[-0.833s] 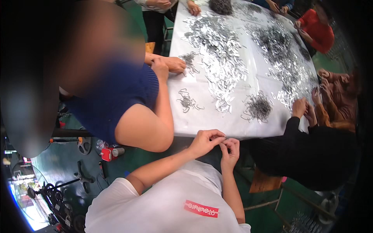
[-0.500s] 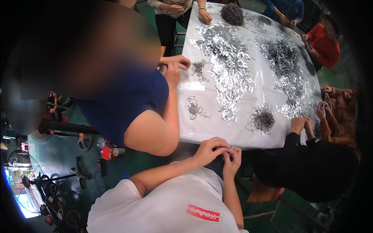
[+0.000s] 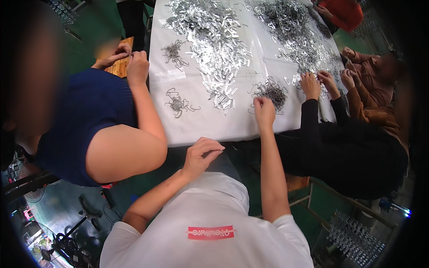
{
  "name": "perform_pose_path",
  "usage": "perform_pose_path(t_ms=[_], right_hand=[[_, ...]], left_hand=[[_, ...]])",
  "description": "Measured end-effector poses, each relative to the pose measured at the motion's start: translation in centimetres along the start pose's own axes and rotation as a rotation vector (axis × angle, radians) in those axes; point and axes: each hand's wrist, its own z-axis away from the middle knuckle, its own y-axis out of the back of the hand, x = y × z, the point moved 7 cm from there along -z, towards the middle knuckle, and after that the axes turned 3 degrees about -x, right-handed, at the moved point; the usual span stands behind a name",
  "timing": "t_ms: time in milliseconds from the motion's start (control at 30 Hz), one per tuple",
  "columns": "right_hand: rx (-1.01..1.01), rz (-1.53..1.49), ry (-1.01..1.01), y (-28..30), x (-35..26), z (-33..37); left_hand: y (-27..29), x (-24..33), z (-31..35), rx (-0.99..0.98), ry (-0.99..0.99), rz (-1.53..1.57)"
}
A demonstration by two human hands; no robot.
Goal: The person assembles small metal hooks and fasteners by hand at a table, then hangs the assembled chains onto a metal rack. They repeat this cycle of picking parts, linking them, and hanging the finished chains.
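My left hand [image 3: 201,156] is held just off the table's near edge, thumb and fingertips pinched together; a tiny pale bit shows at the tips, too small to name. My right hand [image 3: 265,114] reaches over the tabletop, its fingers curled closed at the near side of a dark pile of bent wire hooks [image 3: 275,93]. Whatever those fingers hold is hidden. Left of that pile spreads a long heap of shiny flat metal pieces [image 3: 219,73]. A smaller loose cluster of wire hooks [image 3: 178,103] lies near the left edge.
A white-covered table [image 3: 210,127] fills the middle. At its left a person in a blue top [image 3: 89,120] works with both hands close by; at its right sits a person in black sleeves [image 3: 344,154]. More metal pieces [image 3: 299,35] are heaped at the far right.
My two hands have come apart: the right has moved forward to the wire hook pile, while the left stays pinched near the edge. The view has shifted, and the blue-topped person's hands have left the table.
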Motion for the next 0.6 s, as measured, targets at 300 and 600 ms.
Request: perform_pose_path(t_ms=[300,600], right_hand=[[-0.314,0.379,-0.105,-6.5,-1.7,-7.1],[-0.561,-0.837,-0.109,-2.7,-2.8,8.4]], left_hand=[[0.1,-0.3,1.3,0.062,-0.002,-0.024],[0.1,-1.9,1.7,0.056,-0.002,-0.033]])
